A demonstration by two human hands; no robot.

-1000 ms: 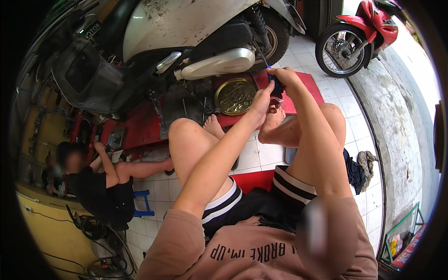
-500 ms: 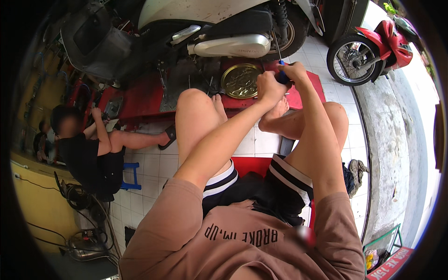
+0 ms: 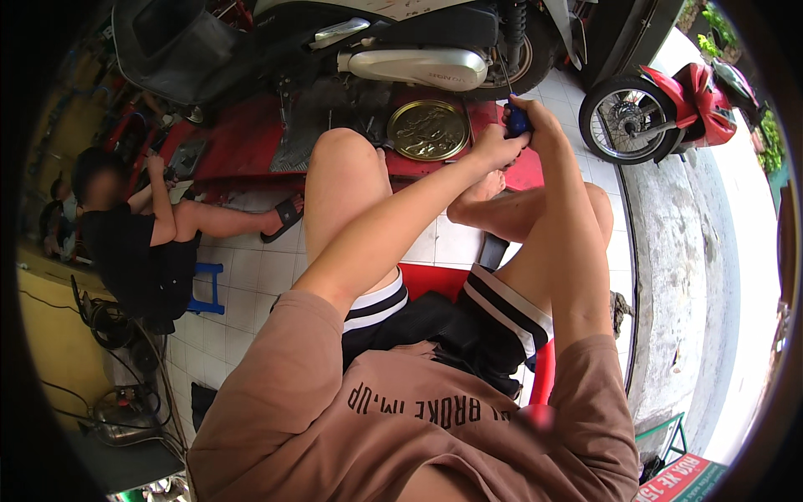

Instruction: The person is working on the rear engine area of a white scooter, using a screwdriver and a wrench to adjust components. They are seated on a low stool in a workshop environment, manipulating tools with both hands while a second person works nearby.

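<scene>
A screwdriver with a blue handle (image 3: 519,122) is between my two hands, its thin shaft pointing up toward the rear wheel (image 3: 535,63) of a scooter. My right hand (image 3: 538,119) is closed round the handle from the right side. From the left, my left hand (image 3: 499,151) is closed at the handle's lower end, its fingers partly hidden. Above them, the scooter's silver engine cover (image 3: 410,67) and black shock absorber (image 3: 514,29) show. The screwdriver's tip lies close to the wheel area; I cannot tell whether it touches anything.
A round gold tray (image 3: 428,157) with small metal parts sits on the red platform (image 3: 251,159), left of my hands. Another person (image 3: 125,226) sits at the left on a blue stool (image 3: 207,289). A red motorbike (image 3: 707,109) stands at the right.
The view has shifted slightly. My hands have turned the screwdriver a little, so more of the blue handle shows. Both hands stay together at it.
</scene>
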